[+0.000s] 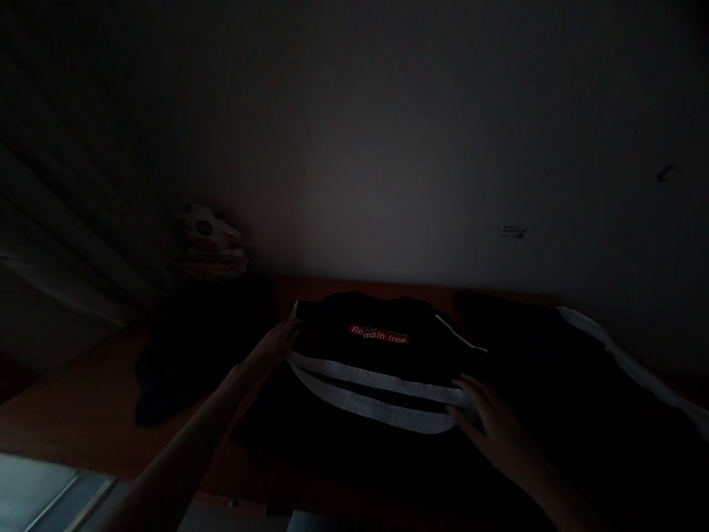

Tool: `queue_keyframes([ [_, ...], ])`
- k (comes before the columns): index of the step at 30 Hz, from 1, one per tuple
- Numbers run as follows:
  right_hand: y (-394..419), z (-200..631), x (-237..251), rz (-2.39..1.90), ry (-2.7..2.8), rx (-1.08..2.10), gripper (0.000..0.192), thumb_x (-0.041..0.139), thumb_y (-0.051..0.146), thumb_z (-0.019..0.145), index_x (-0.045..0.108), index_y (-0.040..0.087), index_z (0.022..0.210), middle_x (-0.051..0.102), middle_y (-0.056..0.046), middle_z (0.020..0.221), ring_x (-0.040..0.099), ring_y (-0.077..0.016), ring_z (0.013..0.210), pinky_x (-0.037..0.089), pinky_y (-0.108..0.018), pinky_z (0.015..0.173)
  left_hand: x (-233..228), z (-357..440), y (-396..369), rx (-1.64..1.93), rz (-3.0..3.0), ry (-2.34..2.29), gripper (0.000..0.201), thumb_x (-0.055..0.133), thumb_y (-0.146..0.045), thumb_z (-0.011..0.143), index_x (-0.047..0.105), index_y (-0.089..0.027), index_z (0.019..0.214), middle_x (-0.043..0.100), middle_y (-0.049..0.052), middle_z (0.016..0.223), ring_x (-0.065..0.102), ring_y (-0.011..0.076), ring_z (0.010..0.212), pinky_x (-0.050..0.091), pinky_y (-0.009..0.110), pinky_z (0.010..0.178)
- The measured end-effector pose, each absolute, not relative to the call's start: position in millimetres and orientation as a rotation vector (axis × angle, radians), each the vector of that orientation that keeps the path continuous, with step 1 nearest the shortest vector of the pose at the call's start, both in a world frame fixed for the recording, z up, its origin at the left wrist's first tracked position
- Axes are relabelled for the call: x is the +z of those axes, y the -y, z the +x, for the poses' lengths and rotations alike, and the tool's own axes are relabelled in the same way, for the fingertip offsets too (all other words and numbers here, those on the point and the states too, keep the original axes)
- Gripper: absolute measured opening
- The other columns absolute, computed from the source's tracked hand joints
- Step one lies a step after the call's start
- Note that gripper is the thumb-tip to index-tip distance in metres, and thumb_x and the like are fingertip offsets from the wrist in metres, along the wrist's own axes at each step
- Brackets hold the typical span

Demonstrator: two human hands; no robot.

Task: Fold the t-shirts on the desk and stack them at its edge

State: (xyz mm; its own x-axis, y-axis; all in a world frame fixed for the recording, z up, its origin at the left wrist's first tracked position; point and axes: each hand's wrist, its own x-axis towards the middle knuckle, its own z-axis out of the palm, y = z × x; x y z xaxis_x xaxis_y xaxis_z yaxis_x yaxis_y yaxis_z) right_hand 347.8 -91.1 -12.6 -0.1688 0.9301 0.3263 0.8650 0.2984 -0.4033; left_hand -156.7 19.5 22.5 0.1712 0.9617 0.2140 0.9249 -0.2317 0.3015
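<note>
A black shirt [326, 343] lies spread in the middle of the table, with a red "Remain free" print on its chest and pale bands across its lower part. My left hand [281, 340] rests on the shirt's left edge, its fingers stretched out over the cloth. At the lower right, my right hand [484, 417] touches the end of the pale bands with fingers apart. Dark cloth [343, 447] extends below the bands; where one piece ends is too dim to tell.
The scene is very dark. A dark clothing heap [193, 355] lies left on the brown table [72, 410]. To the right is another dark garment with a pale stripe [631, 358]. A white-and-red object [210, 229] stands at the back left, near a curtain [60, 199]; a wall rises behind.
</note>
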Motion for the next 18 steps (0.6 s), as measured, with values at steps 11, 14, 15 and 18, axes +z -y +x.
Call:
queue_keyframes([
  [11, 79.1, 323.9, -52.2, -1.645, 2.226, 0.062, 0.058, 0.038, 0.059, 0.1, 0.057, 0.025, 0.142, 0.05, -0.014, 0.154, 0.047, -0.0335, 0.142, 0.038, -0.061, 0.113, 15.0, -177.7, -12.8, 0.108, 2.208, -2.25, 0.043, 0.043, -0.032, 0.097, 0.059, -0.017, 0.134, 0.068, 0.021, 0.125, 0.065, 0.0343, 0.118, 0.048, 0.05, 0.101],
  [14, 77.7, 322.7, -50.4, -1.631, 2.2, 0.04, 0.055, 0.041, 0.058, 0.1, 0.058, 0.025, 0.14, 0.052, -0.014, 0.152, 0.048, -0.0324, 0.14, 0.039, -0.059, 0.113, 21.7, -166.2, -35.1, 0.165, 2.022, -2.432, 0.049, 0.039, -0.039, 0.1, 0.054, -0.01, 0.137, 0.064, 0.025, 0.13, 0.063, 0.0359, 0.121, 0.047, 0.049, 0.101],
  [15, 78.1, 321.9, -49.9, -1.624, 2.187, 0.029, 0.054, 0.042, 0.057, 0.1, 0.059, 0.025, 0.139, 0.053, -0.014, 0.151, 0.049, -0.0319, 0.139, 0.04, -0.058, 0.112, 23.3, -162.5, -45.2, 0.192, 1.992, -2.452, 0.051, 0.038, -0.04, 0.1, 0.052, -0.007, 0.137, 0.062, 0.026, 0.131, 0.061, 0.0365, 0.123, 0.047, 0.048, 0.101],
  [18, 80.3, 319.8, -48.2, -1.595, 2.157, 0.019, 0.049, 0.045, 0.054, 0.1, 0.061, 0.026, 0.136, 0.056, -0.013, 0.149, 0.053, -0.0314, 0.136, 0.043, -0.056, 0.111, 26.5, -157.1, -72.6, 0.25, 1.926, -2.466, 0.055, 0.043, -0.042, 0.097, 0.053, -0.001, 0.133, 0.063, 0.031, 0.128, 0.063, 0.0379, 0.12, 0.05, 0.044, 0.096],
])
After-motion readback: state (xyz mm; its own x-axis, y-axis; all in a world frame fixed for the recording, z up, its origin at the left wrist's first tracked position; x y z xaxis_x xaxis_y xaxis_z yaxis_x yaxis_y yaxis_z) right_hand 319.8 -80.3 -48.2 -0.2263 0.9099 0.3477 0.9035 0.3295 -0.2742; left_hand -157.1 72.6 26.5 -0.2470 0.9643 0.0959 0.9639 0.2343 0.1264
